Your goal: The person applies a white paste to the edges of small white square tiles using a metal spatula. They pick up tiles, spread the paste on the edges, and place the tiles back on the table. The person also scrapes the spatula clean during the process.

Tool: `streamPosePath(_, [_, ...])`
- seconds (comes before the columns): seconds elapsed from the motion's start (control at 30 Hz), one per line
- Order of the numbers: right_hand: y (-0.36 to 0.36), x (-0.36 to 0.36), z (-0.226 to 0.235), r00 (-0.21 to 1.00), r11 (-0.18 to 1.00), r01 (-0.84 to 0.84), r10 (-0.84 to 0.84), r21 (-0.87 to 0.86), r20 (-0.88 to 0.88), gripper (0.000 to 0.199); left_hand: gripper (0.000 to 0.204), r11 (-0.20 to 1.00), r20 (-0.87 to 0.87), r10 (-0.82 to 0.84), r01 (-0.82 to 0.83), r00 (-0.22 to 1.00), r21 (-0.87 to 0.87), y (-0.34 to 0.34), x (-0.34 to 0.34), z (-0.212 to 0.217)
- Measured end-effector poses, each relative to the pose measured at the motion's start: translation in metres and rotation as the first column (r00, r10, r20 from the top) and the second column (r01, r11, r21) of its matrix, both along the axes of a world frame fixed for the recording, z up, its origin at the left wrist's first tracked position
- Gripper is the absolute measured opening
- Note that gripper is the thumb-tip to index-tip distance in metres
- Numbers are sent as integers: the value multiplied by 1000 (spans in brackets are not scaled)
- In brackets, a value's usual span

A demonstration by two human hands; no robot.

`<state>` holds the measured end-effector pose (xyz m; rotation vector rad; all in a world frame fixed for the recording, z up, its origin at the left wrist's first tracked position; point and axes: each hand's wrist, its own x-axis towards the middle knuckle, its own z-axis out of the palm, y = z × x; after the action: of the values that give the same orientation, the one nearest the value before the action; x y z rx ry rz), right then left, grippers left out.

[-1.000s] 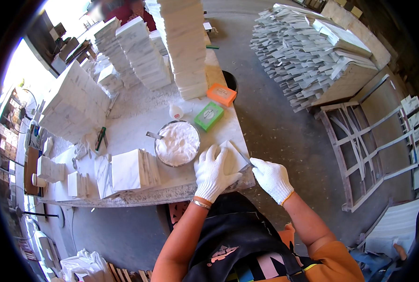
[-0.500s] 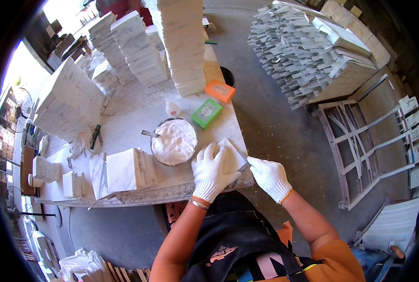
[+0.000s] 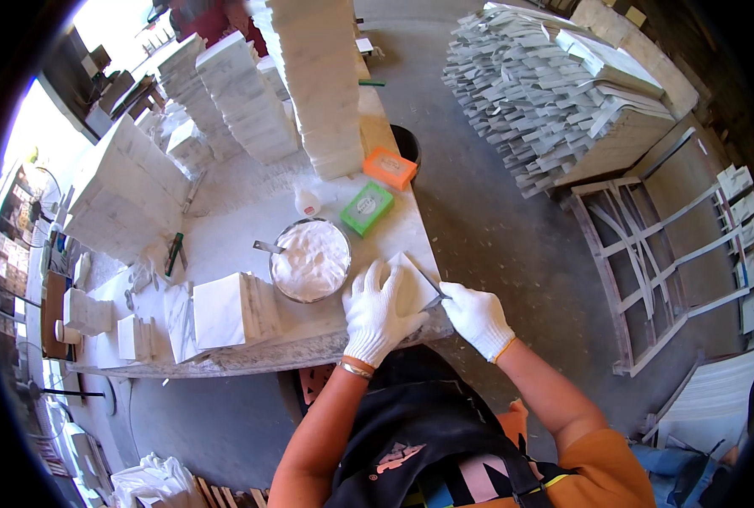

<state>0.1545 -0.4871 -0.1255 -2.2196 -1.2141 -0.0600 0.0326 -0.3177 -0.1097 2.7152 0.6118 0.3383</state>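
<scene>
My left hand point(image 3: 375, 306), in a white knit glove, lies over a square white marble tile point(image 3: 412, 290) at the table's near right corner. Its fingers are spread and the thumb points toward the right. My right hand point(image 3: 477, 320), gloved alike, is closed at the tile's right edge on a thin dark grey strip point(image 3: 437, 298), mostly hidden by the fingers. Beyond the left hand stands a round metal bowl point(image 3: 347, 273) of thick white paste point(image 3: 313, 264), with a metal spatula point(image 3: 267, 247) sticking out.
A green box point(image 3: 367, 208), an orange box point(image 3: 390, 168) and a small white bottle point(image 3: 307, 202) stand behind the bowl. Upright marble tiles point(image 3: 223, 311) line the near edge; a tall tile stack point(image 3: 322, 93) rises behind. Off right are stacked strips point(image 3: 529, 102) and a metal frame point(image 3: 639, 271).
My right hand has shifted slightly left and down along the tile's right edge. The left hand stays on the tile. The whole view has moved a little.
</scene>
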Motion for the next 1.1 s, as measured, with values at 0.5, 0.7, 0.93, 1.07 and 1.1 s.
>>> streamPosePath(0.5, [-29,25,36,402,979,167,38,113,-915,43,57,927,201,-326,354,924,-125,19,-7,33])
streamPosePath(0.7, [-25,31,45,410,965,197,80,173,-909,26,23,908,212,-215,275,953,-317,33,-12,77])
streamPosePath(0.93, [-7,49,74,577,965,52,180,256,-797,15,23,909,358,-145,266,923,-319,40,-8,58])
streamPosePath(1.07, [14,60,92,695,979,-57,180,197,-696,13,26,921,405,-65,212,912,-328,42,-8,50])
streamPosePath(1.1, [21,59,96,657,975,-67,204,214,-726,13,27,930,403,-42,183,914,-318,43,-9,47])
